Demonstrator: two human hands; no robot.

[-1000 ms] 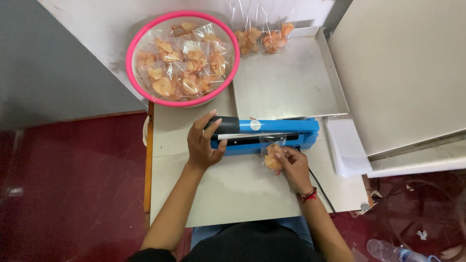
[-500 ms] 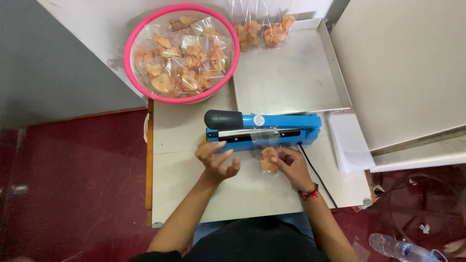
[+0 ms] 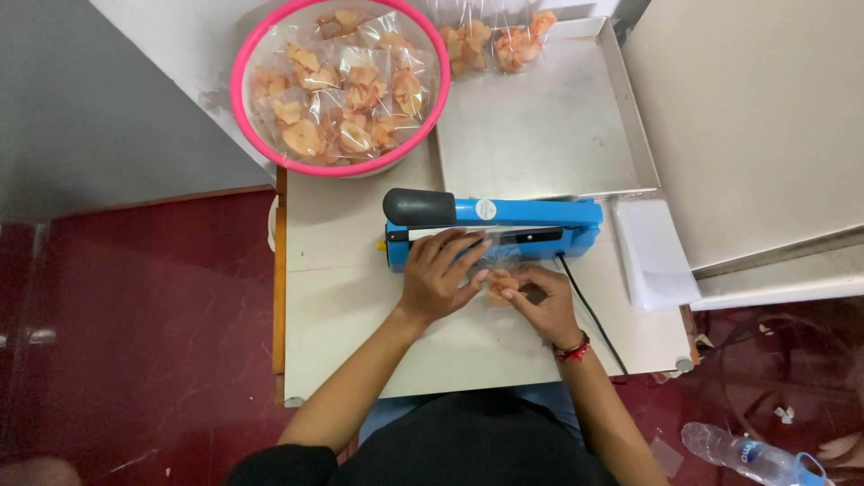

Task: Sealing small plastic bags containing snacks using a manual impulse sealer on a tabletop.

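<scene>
The white table [image 3: 378, 351] carries everything, and the blue heat sealer [image 3: 504, 225] across its middle serves as the landmark. Beyond the sealer lies a metal tray [image 3: 540, 135], mostly bare, with two filled clear bags [image 3: 490, 40] at its far edge. Beyond and to the left of the sealer sits a pink-rimmed basin [image 3: 337, 85] heaped with bagged orange crisps, so a good share of the packing looks done. To the sealer's right lies a stack of white sheets [image 3: 657, 256].

Just in front of the sealer, both hands meet on one small bag of crisps [image 3: 502, 281]. The left hand [image 3: 436, 279] lies flat with fingers spread over the bag's open end at the sealing bar; the right hand [image 3: 544, 301] pinches the bag's near side between curled fingers. The sealer's arm, with its black handle [image 3: 418, 207], is not pressed by either hand, so this bag appears unsealed as yet.

Below the table is a dark red floor [image 3: 153, 324]; a plastic bottle [image 3: 742, 454] lies well to the right of the sealer.
</scene>
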